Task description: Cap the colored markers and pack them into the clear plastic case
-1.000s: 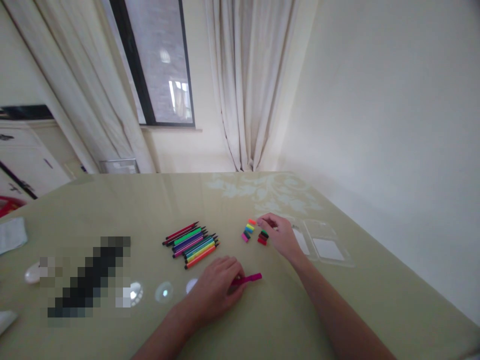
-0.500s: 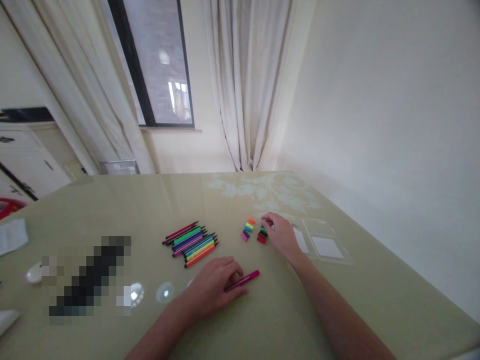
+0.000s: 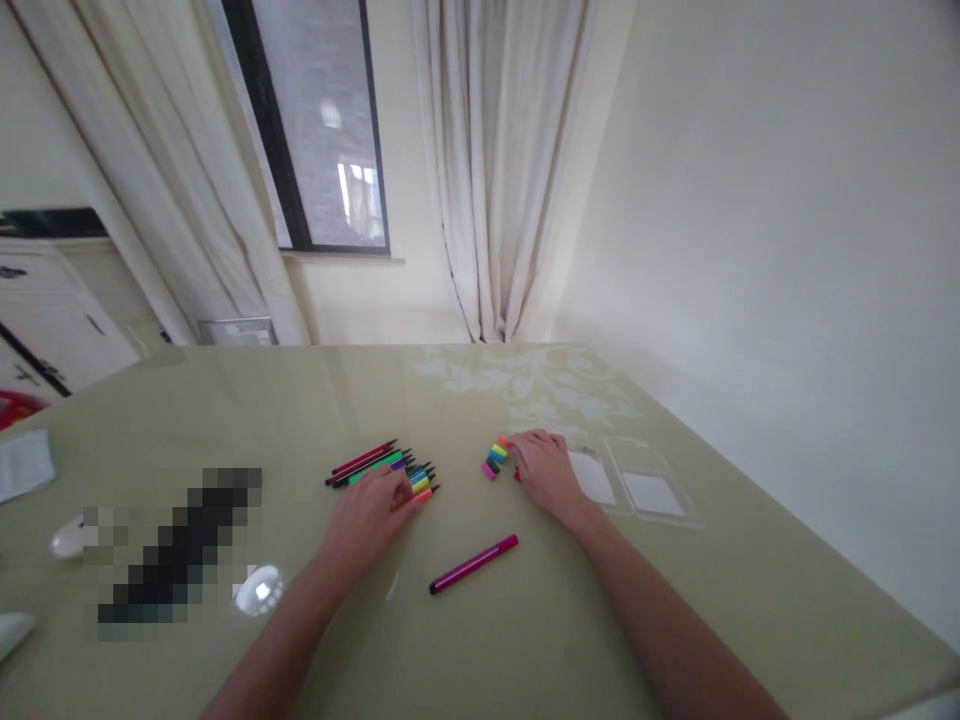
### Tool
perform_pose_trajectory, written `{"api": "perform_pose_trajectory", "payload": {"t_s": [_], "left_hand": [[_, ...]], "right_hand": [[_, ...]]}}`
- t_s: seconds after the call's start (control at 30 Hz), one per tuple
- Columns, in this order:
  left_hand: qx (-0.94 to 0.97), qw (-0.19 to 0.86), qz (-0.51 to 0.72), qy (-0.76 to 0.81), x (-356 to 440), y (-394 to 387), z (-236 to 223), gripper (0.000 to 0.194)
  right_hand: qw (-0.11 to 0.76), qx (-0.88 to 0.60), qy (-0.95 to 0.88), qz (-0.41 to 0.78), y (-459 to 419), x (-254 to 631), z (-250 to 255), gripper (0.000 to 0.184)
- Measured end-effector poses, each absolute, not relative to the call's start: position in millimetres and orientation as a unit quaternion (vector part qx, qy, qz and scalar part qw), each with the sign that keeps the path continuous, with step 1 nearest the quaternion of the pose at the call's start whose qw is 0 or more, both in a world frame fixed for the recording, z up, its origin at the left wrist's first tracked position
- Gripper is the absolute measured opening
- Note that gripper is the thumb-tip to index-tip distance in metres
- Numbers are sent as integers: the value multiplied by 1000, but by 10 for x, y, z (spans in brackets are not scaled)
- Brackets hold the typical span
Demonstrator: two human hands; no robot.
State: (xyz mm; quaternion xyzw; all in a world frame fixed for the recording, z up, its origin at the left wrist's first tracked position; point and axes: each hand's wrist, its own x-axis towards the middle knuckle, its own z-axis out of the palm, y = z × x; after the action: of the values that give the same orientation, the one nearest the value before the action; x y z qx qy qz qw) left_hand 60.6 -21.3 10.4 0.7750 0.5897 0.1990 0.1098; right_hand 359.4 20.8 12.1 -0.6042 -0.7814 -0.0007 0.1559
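Note:
My left hand (image 3: 366, 510) lies over the row of uncapped felt-tip markers (image 3: 375, 458), thumb and bent forefinger closed about a marker at the near end of the row; its other fingers are hidden. My right hand (image 3: 546, 468) is closed over a group of small marker caps, which it mostly covers. A bit of red cap shows at its left edge. Just left of it lies a second row of caps (image 3: 496, 455) in orange, yellow, blue, dark green and pink. One capped magenta marker (image 3: 474, 565) rests on the table between my forearms.
Beyond my right hand lies an open clear plastic case (image 3: 660, 495) with white inserts. At the left are a white computer mouse (image 3: 69, 540), a blurred-out dark object (image 3: 180, 550) and a folded white cloth or paper (image 3: 26, 465). A wall borders the table's right side.
My left hand has let go of the capped magenta marker and moved left and away from me onto the marker row. My right hand has settled lower over the caps, covering them.

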Motion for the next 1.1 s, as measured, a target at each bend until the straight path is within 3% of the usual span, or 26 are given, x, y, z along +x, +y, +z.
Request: {"api": "perform_pose_trajectory", "payload": {"t_s": [0.6,0.7,0.83,0.93,1.1], "left_hand": [[795,82,339,496,957,-343,38,24],[781,106,359,500,976,-352,25,25],[757,152,387,504,1000,-368,46,22],[745,170,410,498,1013,-373,67,20],[734,176,431,495,1008,-359,76,19]], "right_hand": [[194,-636,-747,-14,225,3515,113,12],[302,-607,-733,44,197,3538,174,11],[438,-484,-725,221,66,3501,298,17],[444,-433,-724,301,-45,3428,370,20],[448,-406,-738,301,-100,3380,399,20]]}}
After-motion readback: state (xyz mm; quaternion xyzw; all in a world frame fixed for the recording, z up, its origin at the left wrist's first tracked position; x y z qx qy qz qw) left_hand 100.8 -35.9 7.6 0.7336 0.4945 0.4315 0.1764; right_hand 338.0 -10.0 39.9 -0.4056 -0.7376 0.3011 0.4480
